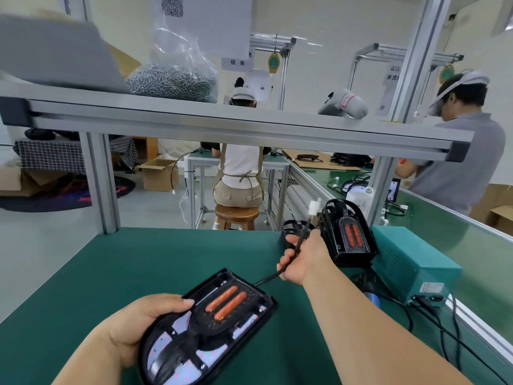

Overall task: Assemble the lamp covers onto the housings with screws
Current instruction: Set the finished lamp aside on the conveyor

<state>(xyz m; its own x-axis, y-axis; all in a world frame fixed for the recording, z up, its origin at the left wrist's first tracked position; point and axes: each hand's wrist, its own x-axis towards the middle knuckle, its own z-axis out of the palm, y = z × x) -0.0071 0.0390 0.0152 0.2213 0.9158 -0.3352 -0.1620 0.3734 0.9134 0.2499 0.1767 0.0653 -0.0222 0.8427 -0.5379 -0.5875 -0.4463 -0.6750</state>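
A black lamp housing [211,323] with two orange tubes and a white LED board lies tilted on the green mat near me. My left hand [138,326] grips its left edge, thumb on top. My right hand [301,258] holds the housing's black cable [298,247], which ends in a white plug [314,207] raised above the fist. A stack of lamp units [348,234] stands upright just right of that hand. A clear bag of silver screws [177,79] sits on the upper shelf.
A teal power box [410,262] with black leads sits at the right edge. A grey electric screwdriver [344,104] lies on the aluminium shelf [236,126]. Two people work at benches behind. A loose black cover ring [291,227] lies beyond my right hand.
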